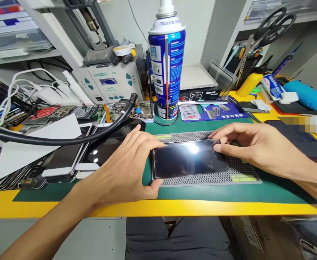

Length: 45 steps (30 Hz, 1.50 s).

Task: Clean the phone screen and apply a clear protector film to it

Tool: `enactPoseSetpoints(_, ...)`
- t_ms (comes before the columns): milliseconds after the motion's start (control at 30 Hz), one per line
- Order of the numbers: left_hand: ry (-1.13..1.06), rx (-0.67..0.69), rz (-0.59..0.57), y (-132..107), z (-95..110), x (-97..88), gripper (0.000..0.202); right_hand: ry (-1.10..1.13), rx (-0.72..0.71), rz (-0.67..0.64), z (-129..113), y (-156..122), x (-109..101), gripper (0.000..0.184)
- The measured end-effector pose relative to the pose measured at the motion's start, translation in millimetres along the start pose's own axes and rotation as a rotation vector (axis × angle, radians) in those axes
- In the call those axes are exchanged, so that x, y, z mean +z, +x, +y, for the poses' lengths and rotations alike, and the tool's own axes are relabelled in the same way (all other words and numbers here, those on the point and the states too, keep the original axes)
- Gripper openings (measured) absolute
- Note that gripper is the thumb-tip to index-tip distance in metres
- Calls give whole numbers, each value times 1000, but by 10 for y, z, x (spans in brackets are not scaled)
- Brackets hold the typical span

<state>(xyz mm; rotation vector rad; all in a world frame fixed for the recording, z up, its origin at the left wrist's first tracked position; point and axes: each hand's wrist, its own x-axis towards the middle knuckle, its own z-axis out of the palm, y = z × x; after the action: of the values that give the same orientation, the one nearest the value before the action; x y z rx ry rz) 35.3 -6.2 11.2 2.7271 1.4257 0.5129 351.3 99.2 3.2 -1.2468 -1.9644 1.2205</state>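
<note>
A dark smartphone (190, 160), screen up with a bright reflection near its top edge, is at the middle over a grey perforated mat (196, 180). My left hand (128, 164) grips its left end, thumb at the near corner and fingers at the far edge. At the phone's far right corner, my right hand (245, 144) pinches with the thumb on the screen side and the fingers behind the edge. The mat lies on a green work mat (180, 195). Whether the phone touches the perforated mat all along its length, I cannot tell.
A blue spray can (171, 68) stands behind the phone. A black hose (93, 139) crosses at left over several other phones (66, 159) and a white sheet (33, 148). Behind are a soldering station (109, 81) and a hot plate (198, 94). A dark pad (291, 137) lies at right.
</note>
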Motion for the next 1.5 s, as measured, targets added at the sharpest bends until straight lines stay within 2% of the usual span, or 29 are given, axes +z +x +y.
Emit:
enactPoseSetpoints(100,-12,-6,15,-5,-17,14,57,63,12,-58,2,-3,-5,35)
enactPoseSetpoints(267,6,9,16,-45,-74,64,58,94,-6,-61,36,-4,-7,26)
enactPoseSetpoints(567,-26,58,93,-138,-124,131,46,163,-156,-37,46,-20,30,14)
enactPoseSetpoints(700,15,91,142,-197,-113,162,53,125,-241,-19,18,-52,17,8)
enactPoseSetpoints(933,134,156,249,-103,-53,179,44,6,-312,20,-26,-118,1,4)
enactPoseSetpoints(1033,121,115,274,-149,-65,213,45,-73,-318,41,-31,-149,-4,4)
enactPoseSetpoints(1167,97,31,259,-281,-97,302,61,-147,-343,65,-16,-173,-6,4)
enactPoseSetpoints(1300,195,20,279,-308,-107,344,78,-179,-367,84,14,-188,-8,5)
enactPoseSetpoints(1433,243,42,304,-199,-8,238,68,-229,-383,127,37,-198,-13,5)
enactPoseSetpoints(1500,266,96,246,-124,65,171,58,-253,-389,146,49,-197,-14,6)
